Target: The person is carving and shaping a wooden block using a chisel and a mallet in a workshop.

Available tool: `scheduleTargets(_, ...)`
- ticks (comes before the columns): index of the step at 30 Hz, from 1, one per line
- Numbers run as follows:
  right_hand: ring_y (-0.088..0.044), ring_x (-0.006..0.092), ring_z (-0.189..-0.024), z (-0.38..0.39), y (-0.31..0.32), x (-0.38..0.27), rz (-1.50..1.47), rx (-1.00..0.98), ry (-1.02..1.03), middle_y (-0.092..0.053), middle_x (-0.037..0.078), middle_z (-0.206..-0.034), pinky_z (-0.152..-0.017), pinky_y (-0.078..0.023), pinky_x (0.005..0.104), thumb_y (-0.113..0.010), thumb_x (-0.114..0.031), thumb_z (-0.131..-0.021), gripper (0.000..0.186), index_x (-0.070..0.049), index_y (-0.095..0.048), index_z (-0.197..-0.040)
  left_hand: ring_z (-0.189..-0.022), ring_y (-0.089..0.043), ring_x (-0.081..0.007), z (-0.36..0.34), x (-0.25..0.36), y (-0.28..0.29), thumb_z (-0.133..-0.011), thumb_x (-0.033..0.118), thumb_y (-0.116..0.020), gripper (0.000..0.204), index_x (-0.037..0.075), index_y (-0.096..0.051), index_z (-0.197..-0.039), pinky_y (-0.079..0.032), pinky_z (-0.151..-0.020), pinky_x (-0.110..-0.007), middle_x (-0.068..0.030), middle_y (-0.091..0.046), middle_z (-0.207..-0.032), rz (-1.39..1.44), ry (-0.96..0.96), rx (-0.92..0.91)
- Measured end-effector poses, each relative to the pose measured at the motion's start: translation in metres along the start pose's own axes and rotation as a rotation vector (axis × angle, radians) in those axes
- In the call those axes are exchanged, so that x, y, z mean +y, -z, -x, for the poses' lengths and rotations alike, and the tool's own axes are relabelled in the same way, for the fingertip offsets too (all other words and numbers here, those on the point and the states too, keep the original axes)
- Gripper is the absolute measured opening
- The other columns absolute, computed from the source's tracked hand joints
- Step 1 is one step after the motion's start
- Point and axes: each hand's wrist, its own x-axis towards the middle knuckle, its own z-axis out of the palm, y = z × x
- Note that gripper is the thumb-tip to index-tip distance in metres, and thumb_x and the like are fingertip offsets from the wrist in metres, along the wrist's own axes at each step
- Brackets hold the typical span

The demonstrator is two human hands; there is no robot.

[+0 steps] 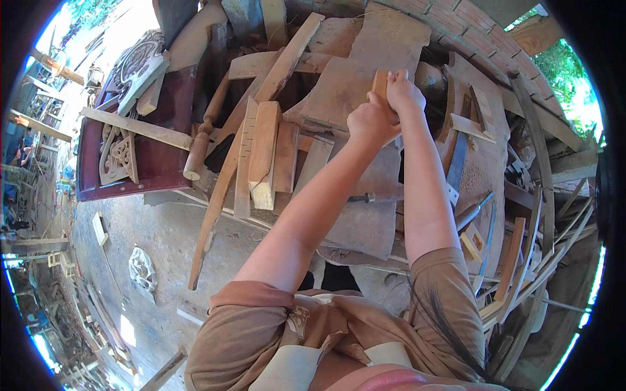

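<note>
Both arms stretch out over the workbench (365,225), and the hands meet at its far side. My left hand (370,122) is closed in a fist around the near part of a small wooden block (380,82). Against its right side my right hand (405,95) is closed too, fingers curled over the far part of the same block. The block is light orange-brown; its lower end is hidden by the fingers. Beneath the hands lies a wide, flat wooden board (339,88). A chisel-like tool with a wooden handle (385,197) rests between my forearms.
Left of my arms lie a thick wooden block (265,150), a turned wooden spindle (199,150) and a long curved strip (222,212). A dark red panel with carved pieces (153,166) stands farther left. A blue-grey metal bar (458,159) and a wooden square (474,127) are at right.
</note>
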Motion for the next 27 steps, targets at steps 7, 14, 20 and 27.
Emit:
scheduleTargets(7, -0.057, 0.0343, -0.099, -0.056, 0.003, 0.000, 0.020, 0.012, 0.044, -0.058, 0.019, -0.106, -0.083, -0.044, 0.0445, -0.024, -0.038, -0.092, 0.039, -0.008, -0.038, -0.113, -0.077, -0.064, -0.0312, -0.049, 0.015, -0.007, -0.064, 0.063, -0.055, 0.076, -0.004, -0.040, -0.096, -0.050, -0.065, -0.039, -0.0189, -0.063, -0.076, 0.005, 0.041, 0.028)
scheduleTargets(14, -0.057, 0.0341, -0.099, -0.065, 0.010, -0.005, -0.026, -0.038, 0.078, -0.059, 0.019, -0.106, -0.082, -0.044, 0.0446, -0.024, -0.037, -0.092, 0.041, -0.006, -0.036, -0.116, -0.080, -0.063, -0.0336, -0.061, 0.020, -0.008, -0.064, 0.064, -0.055, 0.077, -0.004, -0.040, -0.097, -0.048, -0.070, -0.041, -0.0209, -0.063, -0.080, 0.004, 0.089, 0.078)
scheduleTargets(20, -0.057, 0.0339, -0.098, -0.028, 0.007, -0.003, -0.034, -0.031, 0.086, -0.059, 0.019, -0.106, -0.081, -0.043, 0.0453, -0.024, -0.037, -0.093, 0.040, -0.006, -0.035, -0.116, -0.083, -0.062, -0.0334, -0.026, 0.015, -0.006, -0.064, 0.065, -0.055, 0.077, -0.003, -0.039, -0.098, -0.048, -0.071, -0.040, -0.0213, -0.063, -0.082, -0.005, 0.109, 0.052)
scheduleTargets(27, -0.057, 0.0332, -0.098, 0.036, -0.006, -0.006, -0.043, 0.003, 0.060, -0.056, 0.018, -0.110, -0.080, -0.044, 0.0447, -0.024, -0.037, -0.093, 0.037, -0.007, -0.036, -0.112, -0.083, -0.062, -0.0327, 0.038, -0.005, 0.008, -0.062, 0.066, -0.056, 0.080, -0.003, -0.038, -0.099, -0.049, -0.071, -0.039, -0.0209, -0.063, -0.084, -0.001, 0.089, -0.007)
